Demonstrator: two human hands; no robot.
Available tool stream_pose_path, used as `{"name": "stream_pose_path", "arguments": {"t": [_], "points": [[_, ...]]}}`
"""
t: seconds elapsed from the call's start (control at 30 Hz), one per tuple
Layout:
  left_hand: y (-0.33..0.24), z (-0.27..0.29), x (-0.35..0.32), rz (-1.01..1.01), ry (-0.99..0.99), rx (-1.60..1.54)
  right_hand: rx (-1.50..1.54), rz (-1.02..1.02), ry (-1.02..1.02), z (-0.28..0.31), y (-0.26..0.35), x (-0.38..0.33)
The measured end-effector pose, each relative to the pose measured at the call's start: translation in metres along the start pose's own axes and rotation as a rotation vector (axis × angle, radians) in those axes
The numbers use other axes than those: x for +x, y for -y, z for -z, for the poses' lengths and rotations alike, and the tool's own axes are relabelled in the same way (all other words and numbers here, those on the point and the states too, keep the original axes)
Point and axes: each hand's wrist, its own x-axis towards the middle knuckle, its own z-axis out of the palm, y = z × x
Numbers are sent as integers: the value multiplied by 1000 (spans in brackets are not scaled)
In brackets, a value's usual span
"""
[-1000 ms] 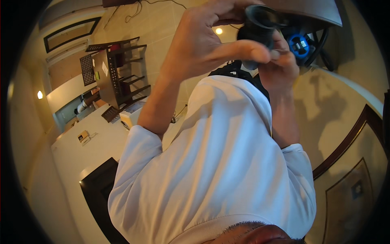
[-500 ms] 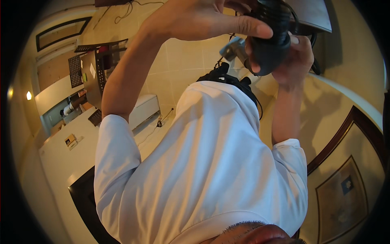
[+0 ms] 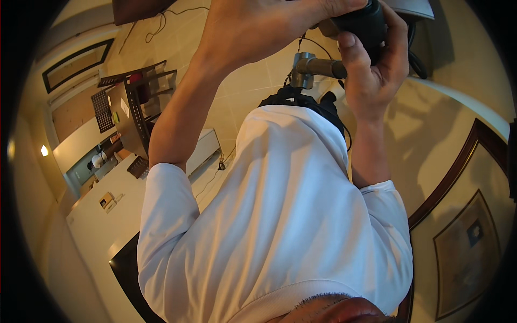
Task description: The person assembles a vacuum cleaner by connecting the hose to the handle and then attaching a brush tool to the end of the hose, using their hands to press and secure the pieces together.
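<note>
Head view: left hand (image 3: 258, 29) and right hand (image 3: 375, 78) both clasp the black cylinder (image 3: 367, 27), handling seemingly unfinished; a grey T-shaped tube (image 3: 305, 69) shows below-left of that cylinder.

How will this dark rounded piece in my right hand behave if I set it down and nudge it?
The dark rounded piece would probably roll or rock, as its side curves. It looks fairly stiff: no dent shows where the right hand grips it. Its smooth surface may feel somewhat slippery.
</note>
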Motion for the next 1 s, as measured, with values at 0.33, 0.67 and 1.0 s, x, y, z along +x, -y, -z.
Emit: {"name": "stream_pose_path", "arguments": {"t": [0.33,0.67,1.0], "points": [[-19,-16,-9,119,-50,51,-172,152,-24,4,2,3],[-14,-17,-19,-40,-23,65,-236,270,-9,6,13,4],[-24,-22,-17,143,-39,72,-411,195,50,20,24,1]]}}
